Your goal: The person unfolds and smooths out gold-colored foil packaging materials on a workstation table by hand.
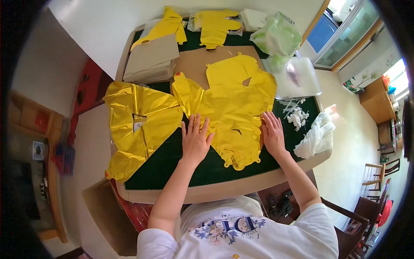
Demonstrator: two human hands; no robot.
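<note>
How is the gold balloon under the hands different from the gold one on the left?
The left hand and right hand rest on the middle gold balloon; the left gold balloon lies beside them. The middle one lies wholly on the table; the left one hangs over its edge. Both are flat, shiny gold foil.

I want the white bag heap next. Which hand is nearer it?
Right. The right hand lies flat on the gold foil just beside the white bag heap; the left hand rests farther off.
</note>
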